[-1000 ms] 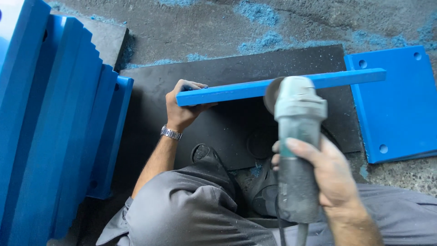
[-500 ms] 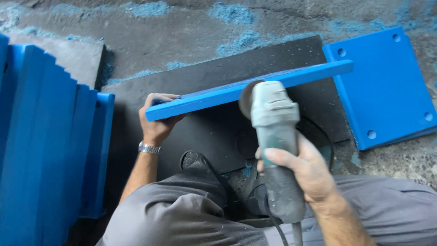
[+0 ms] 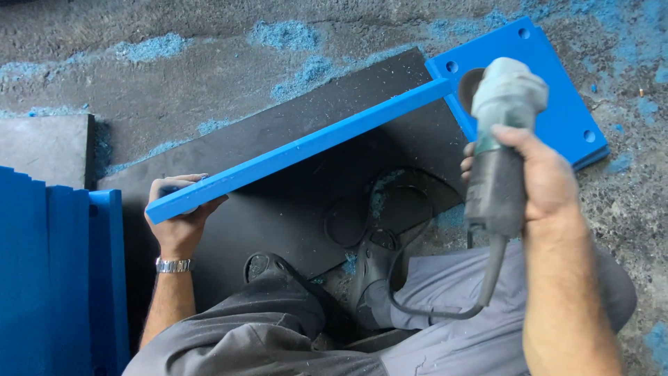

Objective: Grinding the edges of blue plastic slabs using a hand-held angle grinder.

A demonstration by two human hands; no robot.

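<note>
Blue plastic board [image 3: 299, 150]: smooth, rigid, long and thin, seen edge-on. It is lying above the black rubber mat [image 3: 278, 209], its long axis running from lower left up to upper right across the mat.

Left hand [image 3: 179, 212]: fingers are curling shut around the board's lower-left end; a metal wristwatch [image 3: 172, 265] is sitting on the wrist.

Right hand [image 3: 536, 177]: is wrapping closed around the grey body of an angle grinder [image 3: 497, 150], head pointing up just beyond the mat's right edge; its disc is hard to make out.

Blue square plate [image 3: 557, 104]: drilled corners, partly hidden behind the grinder.

Concrete floor [image 3: 174, 83]: rough, with blue shavings scattered on it.

Stacked blue panels [image 3: 49, 278]: left of the mat, cut off by the frame.
</note>
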